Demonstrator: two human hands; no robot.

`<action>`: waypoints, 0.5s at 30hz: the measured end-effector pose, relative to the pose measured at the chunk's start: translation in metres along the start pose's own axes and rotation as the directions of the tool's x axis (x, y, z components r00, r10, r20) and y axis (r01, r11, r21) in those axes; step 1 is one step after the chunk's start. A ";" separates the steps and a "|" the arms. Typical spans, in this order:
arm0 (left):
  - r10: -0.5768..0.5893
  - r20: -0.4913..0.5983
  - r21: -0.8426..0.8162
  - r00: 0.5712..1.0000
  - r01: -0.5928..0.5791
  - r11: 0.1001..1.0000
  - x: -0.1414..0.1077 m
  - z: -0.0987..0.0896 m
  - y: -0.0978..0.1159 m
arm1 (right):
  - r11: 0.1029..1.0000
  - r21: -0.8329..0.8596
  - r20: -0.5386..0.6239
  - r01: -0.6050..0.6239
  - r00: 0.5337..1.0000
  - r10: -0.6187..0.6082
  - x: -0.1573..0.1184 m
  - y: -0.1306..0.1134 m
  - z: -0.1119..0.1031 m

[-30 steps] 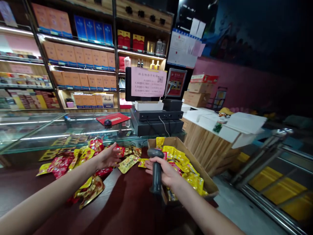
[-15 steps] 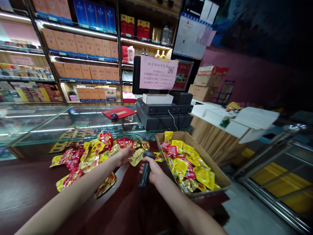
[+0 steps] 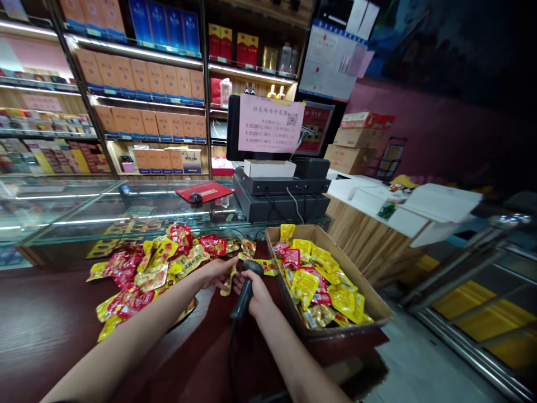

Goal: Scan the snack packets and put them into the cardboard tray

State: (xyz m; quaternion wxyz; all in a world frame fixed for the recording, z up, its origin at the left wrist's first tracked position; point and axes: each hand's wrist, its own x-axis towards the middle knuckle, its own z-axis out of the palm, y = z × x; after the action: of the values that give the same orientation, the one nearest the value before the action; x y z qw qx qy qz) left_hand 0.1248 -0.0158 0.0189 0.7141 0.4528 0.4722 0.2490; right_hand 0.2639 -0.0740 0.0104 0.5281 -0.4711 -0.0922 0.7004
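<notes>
My right hand is wrapped round a dark handheld barcode scanner, its head pointing away and a cable trailing down. Close to its left, my left hand pinches a small gold-yellow snack packet, which is turned nearly edge-on beside the scanner. To the left of that hand lies a loose pile of red, yellow and gold snack packets, partly covered by my left forearm. On the right, a cardboard box holds several yellow, red and gold packets.
Behind the dark red table runs a glass counter with a red mouse pad and mouse. A monitor with a pink sign stands above a black cash drawer. Boxed goods fill the back shelves. Metal railings are at right.
My left hand has closed on the gold-yellow packet that lay behind the scanner and tilted it up. The scanner has shifted slightly left and towards me, in my right hand.
</notes>
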 end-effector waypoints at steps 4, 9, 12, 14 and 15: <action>-0.034 0.077 -0.004 0.996 0.035 0.999 -0.014 0.001 -0.005 | 0.991 -0.042 0.074 0.127 0.990 -0.124 -0.017 0.007 0.002; -0.042 -0.073 -0.159 0.996 0.030 0.987 -0.024 -0.004 -0.020 | 0.962 -0.134 0.141 0.239 0.965 -0.220 -0.043 0.008 0.001; -0.040 -0.117 -0.216 0.992 0.014 0.976 -0.027 -0.008 -0.028 | 0.959 -0.150 0.194 0.241 0.958 -0.211 -0.057 0.006 -0.006; -0.012 -0.149 -0.259 0.989 -0.028 0.965 -0.029 -0.009 -0.030 | 0.955 -0.187 0.244 0.229 0.953 -0.181 -0.066 0.005 -0.013; 0.007 -0.158 -0.282 0.987 -0.052 0.958 -0.030 -0.010 -0.030 | 0.948 -0.226 0.265 0.223 0.951 -0.160 -0.070 0.006 -0.018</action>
State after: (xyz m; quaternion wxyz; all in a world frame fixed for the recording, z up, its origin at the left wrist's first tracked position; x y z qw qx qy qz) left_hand 0.1010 -0.0497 0.0043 0.7289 0.3315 0.4790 0.3597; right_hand 0.2733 -0.1409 0.0368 0.5143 -0.4338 -0.2904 0.6804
